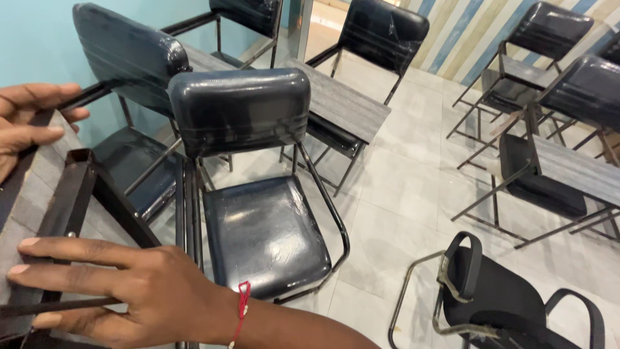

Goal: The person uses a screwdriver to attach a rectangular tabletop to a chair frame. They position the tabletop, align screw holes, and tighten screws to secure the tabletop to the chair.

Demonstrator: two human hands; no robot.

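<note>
At the far left, the person's left hand (26,123) rests with fingers loosely extended and apart on the upper edge of a grey wood-grain board with a black square-tube metal frame (61,207), an overturned piece lying tilted at the picture's left margin. The hand lies flat rather than pinching; whether the thumb hooks under the edge cannot be told.

Lower down, the right hand (123,291) lies spread, palm down, across the same board and frame, fingers pointing left over the black tube. A red thread bracelet (242,304) circles its wrist. The board thus sits directly beneath both hands, between them and touching each.

Just right of the frame stands a black padded chair with plastic-wrapped seat and back (258,194), close against the board's edge. Further right are grey-topped desk-chairs (568,168) and a black armchair with a rusted frame (497,297) on the pale tiled floor (400,207).

Risk, in my judgement: neither hand grips firmly, so the tilted board could slide off and strike the adjacent chair. The open tube end near the left fingers could nick them.
</note>
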